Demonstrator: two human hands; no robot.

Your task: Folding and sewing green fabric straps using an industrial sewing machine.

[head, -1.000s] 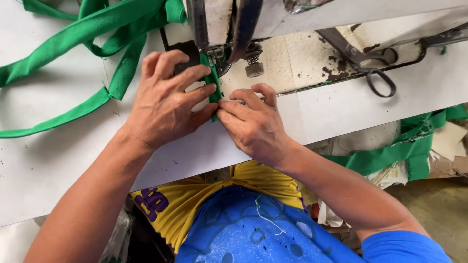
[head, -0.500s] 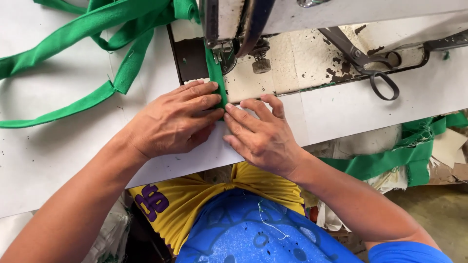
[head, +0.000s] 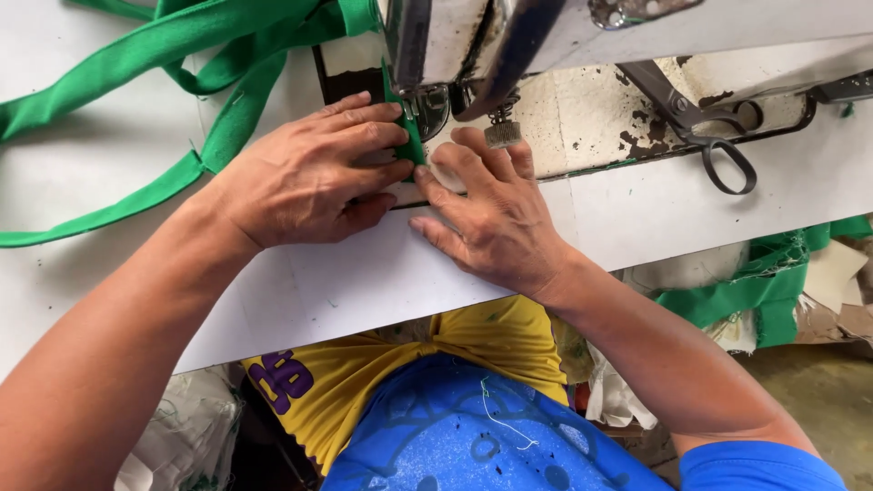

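Note:
A narrow green fabric strip (head: 410,138) runs under the presser foot (head: 427,107) of a worn white sewing machine (head: 582,100). My left hand (head: 314,173) lies flat on the table, its fingertips pressing the strip from the left. My right hand (head: 496,214) rests on the machine bed, its index finger and thumb pinching the strip from the right. More of the green strip (head: 173,55) loops loosely across the white table to the upper left.
Black scissors (head: 705,127) lie on the machine bed to the right. The white table's (head: 346,282) front edge runs diagonally below my hands. Green fabric scraps (head: 764,282) and paper sit lower right beneath the table. Yellow and blue clothing is below.
Both hands have slid forward toward the presser foot, feeding the green strip along. The left hand has flattened out.

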